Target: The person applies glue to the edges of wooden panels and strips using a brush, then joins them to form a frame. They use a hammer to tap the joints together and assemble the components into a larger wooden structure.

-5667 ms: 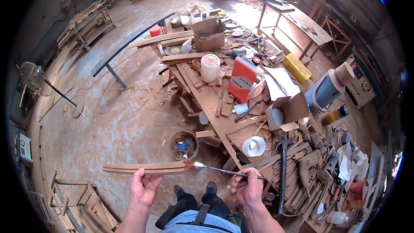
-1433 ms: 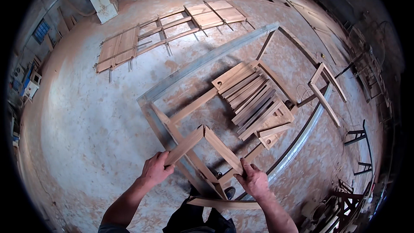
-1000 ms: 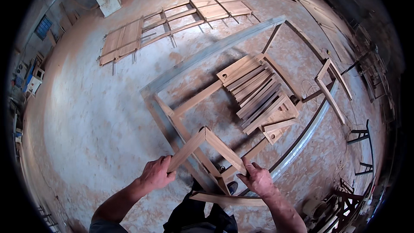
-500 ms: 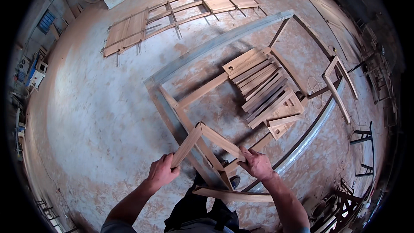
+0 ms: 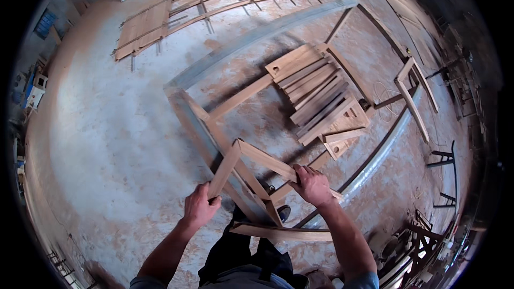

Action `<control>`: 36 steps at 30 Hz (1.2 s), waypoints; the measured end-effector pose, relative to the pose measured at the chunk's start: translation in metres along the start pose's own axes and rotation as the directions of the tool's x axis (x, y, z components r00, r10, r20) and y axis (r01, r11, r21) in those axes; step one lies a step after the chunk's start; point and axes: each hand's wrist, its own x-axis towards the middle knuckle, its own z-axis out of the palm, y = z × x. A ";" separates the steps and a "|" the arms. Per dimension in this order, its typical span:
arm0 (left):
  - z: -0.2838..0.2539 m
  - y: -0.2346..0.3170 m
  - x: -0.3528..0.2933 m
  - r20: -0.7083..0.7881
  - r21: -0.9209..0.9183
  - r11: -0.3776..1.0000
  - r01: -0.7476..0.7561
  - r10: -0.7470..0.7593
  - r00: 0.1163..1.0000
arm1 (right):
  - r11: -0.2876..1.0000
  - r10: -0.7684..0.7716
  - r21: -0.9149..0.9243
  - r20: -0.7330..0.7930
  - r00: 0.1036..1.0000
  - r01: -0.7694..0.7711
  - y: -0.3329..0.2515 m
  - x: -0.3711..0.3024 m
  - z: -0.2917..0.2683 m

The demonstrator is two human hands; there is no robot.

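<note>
Two flat wooden bars joined at a corner form a V-shaped wooden frame point(image 5: 264, 160), raised in front of me with its corner pointing away. My left hand point(image 5: 199, 206) is closed round the near end of the left bar. My right hand point(image 5: 312, 185) grips the right bar, and a pale wooden end shows just past it. Below the frame stands a low rectangular base of wooden rails point(image 5: 239, 99), partly hidden by the bars. On that base lies a stack of wooden slats point(image 5: 316, 93), some light and some dark.
A long curved wooden piece point(image 5: 281, 232) lies close to my legs. Clamped wooden panels point(image 5: 142, 29) lie on the floor at the far left. Another angled wooden frame point(image 5: 412, 101) stands at the right, near a dark metal stand point(image 5: 455, 176). A grey metal rail point(image 5: 262, 35) runs behind the base.
The whole view has shifted slightly, so the surroundings sit further up and left. Both hands still hold the frame; the right hand has moved a little away from me, and a wooden end now shows past it.
</note>
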 end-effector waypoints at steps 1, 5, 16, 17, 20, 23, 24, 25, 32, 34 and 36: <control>-0.001 0.006 0.002 -0.004 -0.003 1.000 0.011 -0.011 1.000 | 1.000 -0.005 -0.004 -0.026 1.000 0.005 0.001 -0.001 0.001; -0.001 0.013 0.008 0.006 -0.023 0.999 0.037 -0.037 0.999 | 1.000 0.007 -0.027 -0.063 0.998 -0.008 0.002 -0.002 0.001; -0.011 0.006 0.011 0.166 0.000 0.996 0.087 -0.086 0.982 | 0.986 0.027 0.166 0.034 0.999 -0.032 -0.058 -0.098 -0.031; -0.012 0.007 0.012 0.174 -0.011 0.995 0.097 -0.093 0.980 | 0.986 0.028 0.163 0.100 0.995 -0.044 -0.065 -0.114 -0.027; -0.018 -0.002 0.010 0.098 -0.032 0.999 0.043 -0.040 0.994 | 0.997 0.076 0.020 0.112 0.991 -0.079 -0.071 -0.150 0.004; -0.027 0.000 0.008 -0.068 -0.083 0.993 -0.086 0.080 0.994 | 0.992 0.118 -0.064 0.105 0.987 -0.111 -0.057 -0.169 0.033; -0.033 0.005 0.006 -0.115 -0.138 0.984 -0.110 0.094 0.989 | 0.986 0.165 -0.042 0.162 0.973 -0.160 -0.058 -0.169 0.031; -0.039 0.012 0.005 -0.160 -0.195 0.970 -0.146 0.116 0.980 | 0.987 0.159 -0.030 0.129 0.979 -0.156 -0.057 -0.172 0.030; -0.031 0.051 -0.080 -0.042 -0.421 0.882 -0.213 0.216 0.975 | 0.970 0.228 0.112 -0.106 0.968 -0.216 -0.054 -0.223 -0.002; -0.009 0.083 -0.112 0.192 -0.407 0.906 -0.118 0.211 0.958 | 0.964 0.231 0.169 -0.169 0.958 -0.203 -0.055 -0.246 -0.009; 0.014 0.136 -0.143 0.367 -0.486 0.873 -0.032 0.238 0.899 | 0.943 0.262 0.257 -0.193 0.945 -0.209 -0.059 -0.271 -0.024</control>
